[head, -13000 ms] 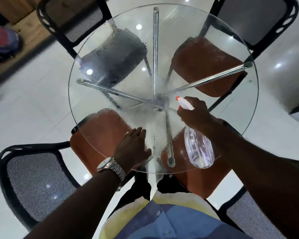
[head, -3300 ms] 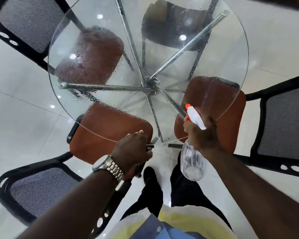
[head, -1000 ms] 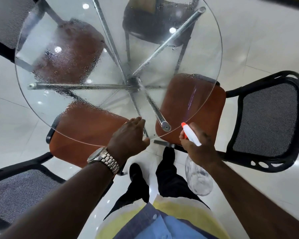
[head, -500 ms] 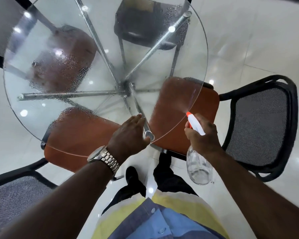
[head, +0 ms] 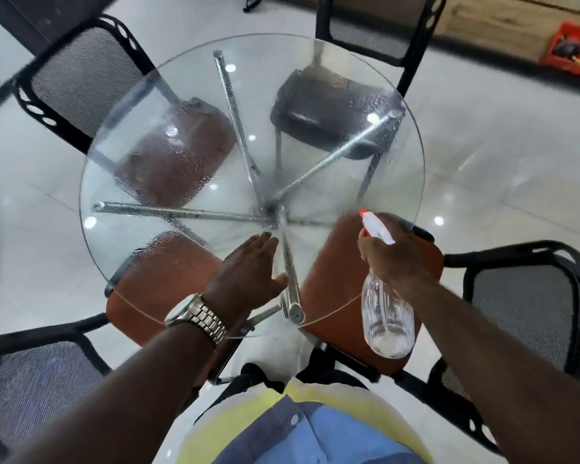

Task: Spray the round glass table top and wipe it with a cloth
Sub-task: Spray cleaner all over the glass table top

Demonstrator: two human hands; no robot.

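Observation:
The round glass table top (head: pixel 282 78) lies below me, beaded with spray droplets over its left and far parts. Chrome legs (head: pixel 181 213) spread from a hub under its middle. My left hand (head: pixel 248 272), with a metal watch on the wrist, lies palm down on the near part of the glass, fingers stretched out and close together. No cloth shows under or around it. My right hand (head: pixel 392 256) grips a clear spray bottle (head: pixel 387 319) with a white and orange nozzle, held over the near right rim and pointing toward the table's middle.
Several black mesh-backed chairs ring the table: far left (head: pixel 81 72), far (head: pixel 375 28), right (head: pixel 529 306) and near left (head: pixel 37 373). Their brown and dark seats show through the glass. A red crate (head: pixel 571 45) sits on the glossy white floor at the far right.
I have walked round the table and now stand closer, so the glass looks turned. My left hand slid from the rim further onto the glass. The bottle came up over the near right rim.

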